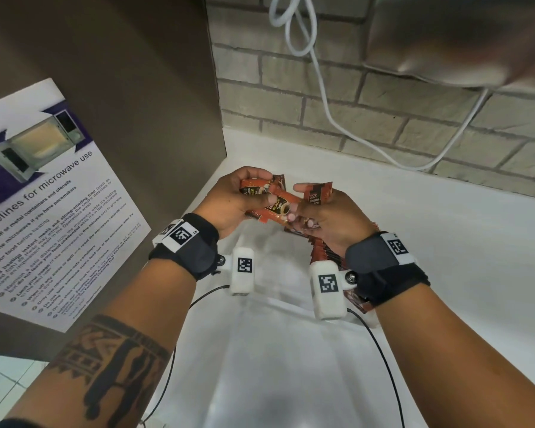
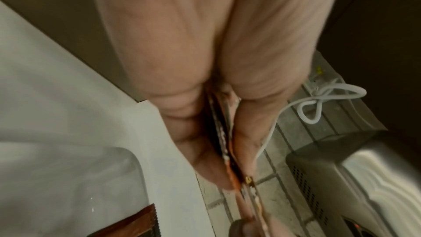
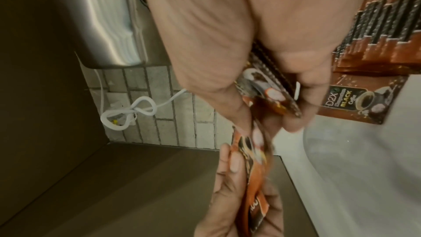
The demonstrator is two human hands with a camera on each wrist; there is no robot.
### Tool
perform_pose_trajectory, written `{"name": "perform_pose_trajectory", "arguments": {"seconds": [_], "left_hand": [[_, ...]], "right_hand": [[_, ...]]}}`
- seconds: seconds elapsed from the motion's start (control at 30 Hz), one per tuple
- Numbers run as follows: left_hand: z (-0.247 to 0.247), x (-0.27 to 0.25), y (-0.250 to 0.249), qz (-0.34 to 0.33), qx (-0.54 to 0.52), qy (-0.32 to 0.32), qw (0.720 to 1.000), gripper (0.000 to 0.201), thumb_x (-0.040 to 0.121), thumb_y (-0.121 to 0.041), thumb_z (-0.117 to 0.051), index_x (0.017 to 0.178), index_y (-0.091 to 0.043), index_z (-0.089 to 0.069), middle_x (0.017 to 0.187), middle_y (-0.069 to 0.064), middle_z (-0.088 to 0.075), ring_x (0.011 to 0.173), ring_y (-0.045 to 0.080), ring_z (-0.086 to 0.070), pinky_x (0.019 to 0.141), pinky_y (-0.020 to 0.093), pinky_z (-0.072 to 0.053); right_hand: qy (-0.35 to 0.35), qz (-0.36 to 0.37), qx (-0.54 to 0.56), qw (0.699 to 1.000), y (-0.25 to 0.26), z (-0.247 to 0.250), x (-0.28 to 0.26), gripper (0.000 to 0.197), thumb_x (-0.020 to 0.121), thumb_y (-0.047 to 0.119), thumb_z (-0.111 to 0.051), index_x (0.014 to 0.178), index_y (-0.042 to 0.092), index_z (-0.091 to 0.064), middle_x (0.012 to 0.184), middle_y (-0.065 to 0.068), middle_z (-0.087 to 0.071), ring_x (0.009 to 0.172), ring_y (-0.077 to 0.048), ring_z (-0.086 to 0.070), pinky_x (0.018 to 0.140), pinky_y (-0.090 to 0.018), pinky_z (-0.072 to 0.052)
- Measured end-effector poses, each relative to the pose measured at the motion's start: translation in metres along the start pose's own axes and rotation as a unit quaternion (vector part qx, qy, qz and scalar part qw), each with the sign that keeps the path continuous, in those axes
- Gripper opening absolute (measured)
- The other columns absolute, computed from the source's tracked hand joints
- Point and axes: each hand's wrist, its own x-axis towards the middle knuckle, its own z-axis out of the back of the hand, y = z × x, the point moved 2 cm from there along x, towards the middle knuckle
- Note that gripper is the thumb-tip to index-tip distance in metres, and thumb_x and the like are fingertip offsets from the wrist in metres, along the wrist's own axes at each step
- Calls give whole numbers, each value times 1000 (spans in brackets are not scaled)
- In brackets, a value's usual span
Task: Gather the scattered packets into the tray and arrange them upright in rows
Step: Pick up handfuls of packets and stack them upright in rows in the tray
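Note:
Over the clear plastic tray (image 1: 269, 322), both hands hold orange-brown coffee packets. My left hand (image 1: 260, 188) grips a small fanned bunch of packets (image 1: 280, 202); in the left wrist view they show edge-on (image 2: 224, 150) between thumb and fingers. My right hand (image 1: 303, 202) pinches another few packets (image 1: 320, 193), seen in the right wrist view (image 3: 268, 96) touching the left hand's bunch (image 3: 255, 183). A row of upright packets (image 3: 387, 24) stands in the tray under my right wrist, partly hidden in the head view (image 1: 324, 253). One packet (image 3: 357, 104) lies flat in front of that row.
The tray sits on a white counter (image 1: 445, 242) in a corner. A brown side panel carrying a microwave-use poster (image 1: 43, 196) is on the left. Behind is a brick wall (image 1: 383, 112) with a looped white cable (image 1: 294, 26) and a steel appliance (image 1: 460, 38) at upper right.

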Motion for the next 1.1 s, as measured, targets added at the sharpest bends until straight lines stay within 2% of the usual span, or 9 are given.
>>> {"name": "perform_pose_trajectory", "arguments": {"seconds": [0.1,0.2,0.37,0.43,0.6,0.7,0.8,0.93,1.1], "left_hand": [[-2,3,-1,-30,22,-32,999,48,65,-2,-88,108,-14,-67,107,13,-70,100,37,-70,79,49,-62],[-12,2,-3,-64,66,-30,995,50,59,-14,-95,103,-18,-71,106,10,-74,102,36,-71,88,49,-60],[-11,4,-2,-62,15,-32,997,20,94,-2,-66,111,-13,-66,102,9,-71,89,26,-68,73,37,-59],[-7,3,0,-34,-27,-21,999,30,97,9,-52,119,-9,-61,103,9,-69,84,23,-67,66,33,-58],[-9,-4,1,-37,15,27,999,42,86,8,-70,124,-3,-58,104,10,-69,80,21,-70,57,31,-56],[-13,-4,-1,-44,49,43,997,46,77,11,-78,119,-2,-62,100,10,-70,81,19,-69,59,28,-57],[-12,-2,-3,-60,52,17,997,48,71,2,-86,113,-8,-65,98,9,-72,80,23,-70,59,33,-58],[-9,1,-1,-94,43,-38,994,50,66,1,-88,110,-8,-66,100,8,-72,90,20,-69,76,34,-60],[-19,3,3,-106,40,-40,993,37,76,1,-84,108,-10,-68,99,11,-72,89,20,-68,79,36,-60]], "right_hand": [[99,-49,-49,993,3,-5,-4,40,85,-3,-72,124,-1,-63,99,-21,-68,78,-26,-61,67,-28,-55],[131,-70,-60,987,3,-10,-6,38,83,3,-76,119,0,-67,98,-13,-72,86,-23,-66,70,-29,-53],[128,-72,13,989,4,-8,-9,25,92,0,-63,116,-4,-65,107,-19,-73,98,-31,-72,84,-38,-59],[97,-68,54,991,5,-3,-7,26,95,-4,-55,120,-8,-60,111,-23,-71,99,-31,-72,87,-40,-57],[-67,35,-24,997,10,-1,3,35,92,20,-71,123,8,-61,83,-11,-68,69,-21,-64,70,-36,-50],[-34,38,-45,998,11,-7,2,36,86,19,-77,117,5,-65,93,-15,-72,73,-22,-71,66,-36,-58],[-16,29,-54,998,9,-6,1,29,87,15,-76,113,3,-70,102,-23,-73,81,-29,-70,77,-44,-58],[55,-37,-55,996,5,-3,0,36,86,9,-76,119,0,-67,118,-29,-66,101,-37,-67,95,-54,-53],[118,-41,-48,991,4,-8,-3,39,86,0,-71,124,2,-64,117,-20,-70,104,-32,-69,89,-40,-56]]}}
